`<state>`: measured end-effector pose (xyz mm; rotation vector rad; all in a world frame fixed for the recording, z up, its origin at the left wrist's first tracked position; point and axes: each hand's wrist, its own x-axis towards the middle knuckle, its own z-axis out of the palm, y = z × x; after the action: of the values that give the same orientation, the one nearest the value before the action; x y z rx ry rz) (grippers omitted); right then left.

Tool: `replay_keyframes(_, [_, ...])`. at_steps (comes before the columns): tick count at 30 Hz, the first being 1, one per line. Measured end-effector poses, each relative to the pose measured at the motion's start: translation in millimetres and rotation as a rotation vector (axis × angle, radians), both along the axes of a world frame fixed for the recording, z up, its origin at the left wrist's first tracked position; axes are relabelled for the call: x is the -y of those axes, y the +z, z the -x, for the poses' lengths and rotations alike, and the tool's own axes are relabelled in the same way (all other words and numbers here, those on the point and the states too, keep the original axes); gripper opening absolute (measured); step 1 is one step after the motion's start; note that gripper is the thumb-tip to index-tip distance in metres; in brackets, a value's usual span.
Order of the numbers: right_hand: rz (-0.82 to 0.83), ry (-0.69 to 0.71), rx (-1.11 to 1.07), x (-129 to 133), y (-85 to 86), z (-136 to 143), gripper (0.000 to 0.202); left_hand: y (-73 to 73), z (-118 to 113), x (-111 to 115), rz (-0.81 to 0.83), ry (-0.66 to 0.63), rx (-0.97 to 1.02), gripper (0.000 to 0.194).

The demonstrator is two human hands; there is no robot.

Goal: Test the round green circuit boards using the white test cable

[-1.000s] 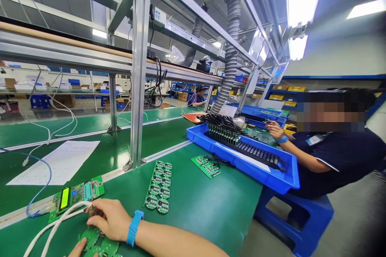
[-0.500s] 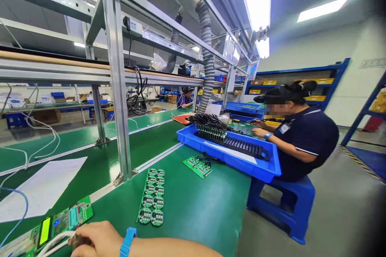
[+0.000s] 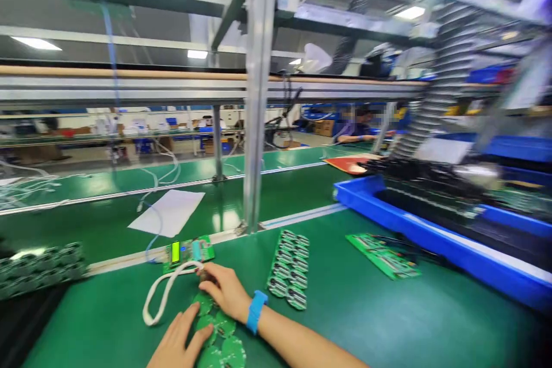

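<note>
My right hand (image 3: 227, 294), with a blue wrist strap (image 3: 256, 311), is closed around the dark end piece (image 3: 202, 276) of a thick white cable (image 3: 156, 299). The fingers partly cover that piece, so its kind is unclear. It is over the far end of a green panel of round circuit boards (image 3: 212, 325). My left hand (image 3: 177, 340) rests on the panel's left side, thumb and fingers apart. Just beyond the right hand lies a green circuit board with a lit yellow-green display (image 3: 175, 252). A second panel of round boards (image 3: 288, 269), with components showing, lies to the right.
Several stacked round-board panels (image 3: 43, 270) stand at the left. Rectangular green boards (image 3: 383, 256) with black leads lie beside a blue tray (image 3: 371, 207). A metal post (image 3: 257, 126) rises from the bench's back rail. White paper (image 3: 168, 213) lies behind it.
My view has swung left and down; the co-worker at the right has left it. My left hand and the panel under it have come into view. My right hand still grips the cable end.
</note>
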<state>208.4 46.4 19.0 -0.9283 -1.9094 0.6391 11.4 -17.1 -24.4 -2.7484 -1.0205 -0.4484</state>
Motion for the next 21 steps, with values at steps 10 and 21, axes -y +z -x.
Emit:
replay_keyframes(10, [0.070, 0.067, -0.007, 3.7, -5.8, -3.0, 0.017, 36.3, -9.2, 28.3, 0.254, 0.038, 0.029, 0.074])
replay_keyframes(21, [0.047, 0.033, 0.028, 5.1, -4.8, -3.2, 0.017, 49.2, -11.8, 37.7, 0.444, 0.079, 0.083, 0.078])
